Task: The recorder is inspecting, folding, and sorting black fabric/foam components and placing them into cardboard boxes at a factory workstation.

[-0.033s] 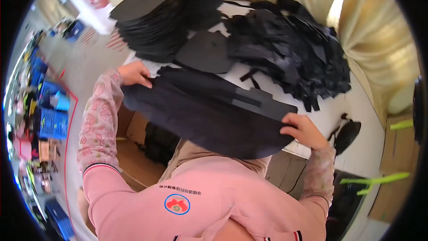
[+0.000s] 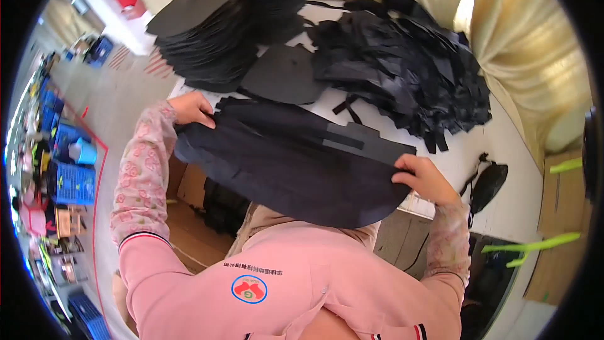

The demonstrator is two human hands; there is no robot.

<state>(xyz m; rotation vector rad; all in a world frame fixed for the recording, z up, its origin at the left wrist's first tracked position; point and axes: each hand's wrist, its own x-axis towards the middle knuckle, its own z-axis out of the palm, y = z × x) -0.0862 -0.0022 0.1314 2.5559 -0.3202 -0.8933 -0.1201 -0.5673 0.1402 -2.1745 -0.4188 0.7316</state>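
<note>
Stretched between my hands is a wide black fabric piece (image 2: 283,164), its rounded edge hanging over my lap. My left hand (image 2: 192,109) pinches its far left corner, and my right hand (image 2: 425,177) grips the right corner between thumb and fingers. A dark grey strip (image 2: 371,140) with a blacker band lies along the far edge, near my right hand. Just beyond the fabric is a single dark grey shaped panel (image 2: 283,75) with a small hole, flat on the white table (image 2: 513,189).
Tall stacks of dark grey panels (image 2: 195,44) stand at the far left of the table. A heap of black fabric pieces with straps (image 2: 396,63) covers the far right. A small black pouch (image 2: 489,187) lies at right. An open cardboard box (image 2: 189,226) holds black items below.
The view has shifted slightly, so the table and stacks sit a little further left. Both hands keep the same hold on the black fabric piece.
</note>
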